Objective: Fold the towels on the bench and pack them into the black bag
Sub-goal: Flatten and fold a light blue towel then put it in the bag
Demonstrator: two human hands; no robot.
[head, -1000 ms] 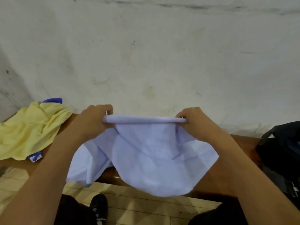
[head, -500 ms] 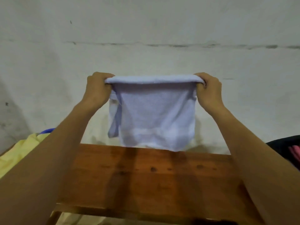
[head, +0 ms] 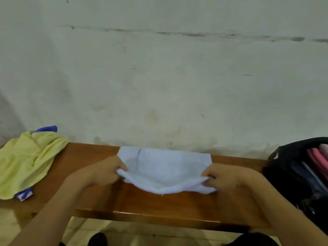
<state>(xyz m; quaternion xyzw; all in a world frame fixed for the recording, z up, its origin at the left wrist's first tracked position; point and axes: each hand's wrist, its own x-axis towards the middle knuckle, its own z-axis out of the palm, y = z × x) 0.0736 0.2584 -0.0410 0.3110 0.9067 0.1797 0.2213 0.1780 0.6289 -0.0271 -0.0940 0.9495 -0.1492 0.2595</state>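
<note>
Wooden bench shows bare board between the yellow towel at its left end and the black bag at its right. Pale blue towel lies mid-bench, far edge near the wall; left hand and right hand pinch its near corners.

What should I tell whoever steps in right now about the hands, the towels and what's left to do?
Left hand pinches the near-left end of the pale blue towel; right hand pinches the near-right end.
The towel's far part lies flat on the bench, its near edge lifted and sagging between the hands.
The yellow towel lies crumpled, unfolded, at the bench's left end.
The black bag stands open on the right with pink folded cloth inside.
Left: finish this fold, pack it, then fold and pack the yellow one.
</note>
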